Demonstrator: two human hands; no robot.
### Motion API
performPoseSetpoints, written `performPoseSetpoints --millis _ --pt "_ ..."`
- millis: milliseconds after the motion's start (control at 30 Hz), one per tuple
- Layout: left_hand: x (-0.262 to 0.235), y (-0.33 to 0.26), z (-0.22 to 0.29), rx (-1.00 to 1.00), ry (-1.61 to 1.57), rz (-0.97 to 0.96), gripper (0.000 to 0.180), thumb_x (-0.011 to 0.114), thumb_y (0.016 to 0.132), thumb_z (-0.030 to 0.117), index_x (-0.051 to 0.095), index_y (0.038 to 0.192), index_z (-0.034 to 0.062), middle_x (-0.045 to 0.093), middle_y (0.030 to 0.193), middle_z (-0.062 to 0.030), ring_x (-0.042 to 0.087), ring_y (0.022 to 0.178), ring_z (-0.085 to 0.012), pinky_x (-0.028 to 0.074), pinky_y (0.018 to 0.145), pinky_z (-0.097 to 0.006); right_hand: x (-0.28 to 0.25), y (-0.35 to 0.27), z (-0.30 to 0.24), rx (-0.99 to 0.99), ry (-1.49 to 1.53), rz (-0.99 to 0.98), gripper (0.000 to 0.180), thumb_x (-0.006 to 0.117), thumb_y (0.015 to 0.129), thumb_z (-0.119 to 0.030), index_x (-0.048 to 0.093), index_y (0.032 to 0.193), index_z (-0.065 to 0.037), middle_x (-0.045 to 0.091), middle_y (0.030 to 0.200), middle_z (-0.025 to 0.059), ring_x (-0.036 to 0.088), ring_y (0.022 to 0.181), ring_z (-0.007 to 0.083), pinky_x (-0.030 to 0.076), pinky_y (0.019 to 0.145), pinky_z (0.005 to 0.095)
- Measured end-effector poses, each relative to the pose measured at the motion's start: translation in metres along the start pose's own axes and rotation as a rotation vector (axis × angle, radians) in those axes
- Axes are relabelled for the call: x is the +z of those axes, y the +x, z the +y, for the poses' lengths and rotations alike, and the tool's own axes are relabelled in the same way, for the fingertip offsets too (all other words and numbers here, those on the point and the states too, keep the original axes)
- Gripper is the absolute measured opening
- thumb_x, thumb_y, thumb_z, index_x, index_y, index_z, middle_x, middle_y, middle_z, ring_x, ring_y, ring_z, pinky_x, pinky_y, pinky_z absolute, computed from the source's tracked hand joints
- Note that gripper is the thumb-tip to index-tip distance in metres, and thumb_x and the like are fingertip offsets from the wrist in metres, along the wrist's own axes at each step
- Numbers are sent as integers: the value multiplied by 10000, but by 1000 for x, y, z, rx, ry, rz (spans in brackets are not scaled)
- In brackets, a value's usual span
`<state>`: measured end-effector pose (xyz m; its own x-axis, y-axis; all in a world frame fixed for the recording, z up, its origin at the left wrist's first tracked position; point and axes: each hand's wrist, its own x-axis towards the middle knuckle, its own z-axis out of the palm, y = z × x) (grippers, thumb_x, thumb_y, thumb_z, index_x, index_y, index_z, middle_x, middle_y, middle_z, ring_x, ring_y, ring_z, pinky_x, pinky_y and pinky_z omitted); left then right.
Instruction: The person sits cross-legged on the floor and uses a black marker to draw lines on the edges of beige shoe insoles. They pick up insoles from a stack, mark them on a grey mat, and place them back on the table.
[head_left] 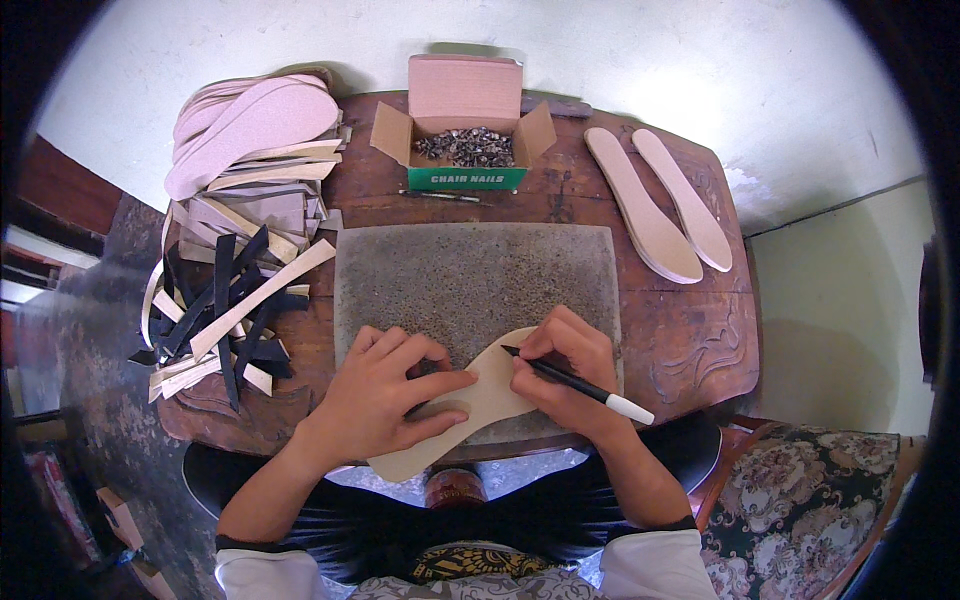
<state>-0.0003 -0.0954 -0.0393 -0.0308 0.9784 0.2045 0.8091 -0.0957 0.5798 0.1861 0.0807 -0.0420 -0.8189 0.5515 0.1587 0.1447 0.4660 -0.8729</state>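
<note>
Beige insole (492, 388) lies aslant on grey mat (460, 270), its near end past the edge of the table (690, 345) | left hand (380, 388): fingers parted, thumb and forefinger against insole | right hand (583, 350): fingers closed round black marker (580, 384), tip at insole's far end | beyond mat: green box (430, 181) of nails (470, 147) | right: two pale insoles (643, 215)

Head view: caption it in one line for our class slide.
Left hand on a beige sole-shaped piece over a grey slab, right hand holding a black marker to it.
</note>
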Motion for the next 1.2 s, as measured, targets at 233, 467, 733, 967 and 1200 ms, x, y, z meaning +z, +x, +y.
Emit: performPoseSetpoints --millis 233,467,733,967,1200 --pt "0 2 -1 14 13 8 444 871 751 359 778 1171 247 605 1023 28 554 927 -196 367 825 -377 -10 -1 13 -10 65 99 186 766 731 -15 600 814 -12 612 813 87 638 709 179 521 645 293" --pt "0 0 0 -1 8 6 443 874 745 333 779 1170 253 611 1022 18 557 932 -210 366 822 -387 -17 -10 9 81 27 137 188 773 741 30 608 819 -18 642 830 79 647 729 145 525 651 271" --pt "-1 3 1 -16 5 -12 449 885 726 329 784 1155 245 613 1021 13 560 932 -212 360 823 -394 -13 -11 13 -15 -50 171 194 781 718 10 608 799 -19 641 805 101 675 729 186 532 627 287" --pt "-3 2 0 -10 12 -32 387 834 796 354 769 1161 241 592 1027 17 546 923 -207 355 816 -388 -13 -10 12 -37 -68 179 204 776 707 15 594 795 -18 635 797 109 673 710 195 525 611 291" --pt "-4 3 2 -12 23 -41 398 838 789 359 770 1162 238 591 1024 13 544 916 -204 353 810 -392 -14 -11 17 -69 -48 211 210 785 714 14 600 807 -21 628 798 100 666 696 180 528 606 285"
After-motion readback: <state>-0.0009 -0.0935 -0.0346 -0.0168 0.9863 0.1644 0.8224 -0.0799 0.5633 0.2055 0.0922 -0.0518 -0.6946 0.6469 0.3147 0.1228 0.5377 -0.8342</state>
